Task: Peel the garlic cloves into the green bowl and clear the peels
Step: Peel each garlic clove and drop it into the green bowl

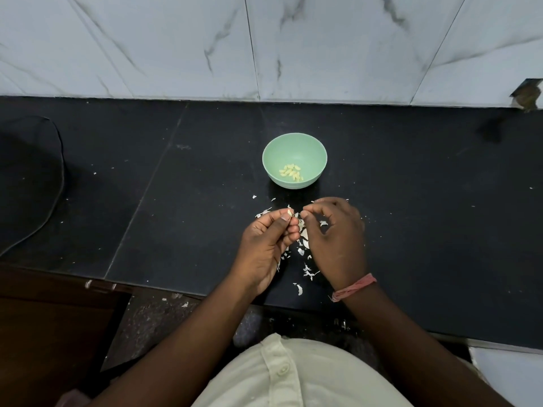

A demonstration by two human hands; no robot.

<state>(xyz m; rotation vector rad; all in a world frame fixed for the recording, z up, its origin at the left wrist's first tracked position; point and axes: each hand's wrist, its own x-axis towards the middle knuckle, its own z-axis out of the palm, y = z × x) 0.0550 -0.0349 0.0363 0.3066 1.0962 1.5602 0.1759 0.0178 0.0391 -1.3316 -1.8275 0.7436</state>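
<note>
The green bowl (pixel 294 148) stands on the black counter (pixel 426 201) with several peeled garlic cloves (pixel 291 172) lying in its bottom. Just in front of it, my left hand (pixel 266 248) pinches a small pale garlic clove (pixel 290 213) between thumb and fingertips. My right hand (pixel 338 239), with a pink thread band at the wrist, has its thumb and forefinger pinched together right beside that clove; what they hold is too small to tell. White garlic peels (pixel 308 271) lie scattered under and around both hands.
A marble-patterned wall (pixel 264 45) rises behind the counter. A dark rounded object (pixel 26 177) sits at the far left. The counter's front edge runs just below my wrists, with a few peel bits on the floor (pixel 182 302) beyond it.
</note>
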